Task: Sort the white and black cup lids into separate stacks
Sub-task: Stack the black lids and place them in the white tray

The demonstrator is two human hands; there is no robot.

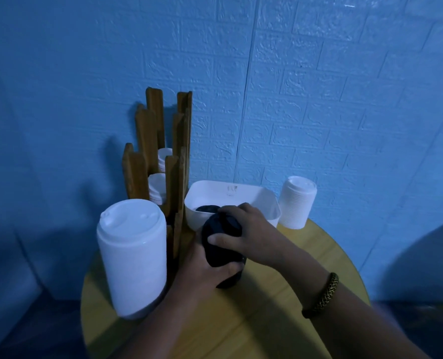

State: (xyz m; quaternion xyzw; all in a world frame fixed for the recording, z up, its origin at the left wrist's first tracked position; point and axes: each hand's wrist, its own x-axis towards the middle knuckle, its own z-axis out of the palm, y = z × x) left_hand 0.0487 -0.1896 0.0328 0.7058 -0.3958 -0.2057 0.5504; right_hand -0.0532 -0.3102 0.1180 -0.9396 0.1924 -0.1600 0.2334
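Gripping: the left hand curls round the lower part of the black lid stack; the right hand clamps its top, thumb across the front.
Black lid stack: dark, rounded column at mid tabletop, just in front of the white bin.
White lid stacks: tall white stack at the tabletop's left edge, beside the wooden rack; a shorter white stack at the far right, next to the bin.
Bin: a black lid lies inside, partly behind the right hand.
Hard to make out: the dim blue light blurs the separate black lids together; the left hand hides the stack's base.
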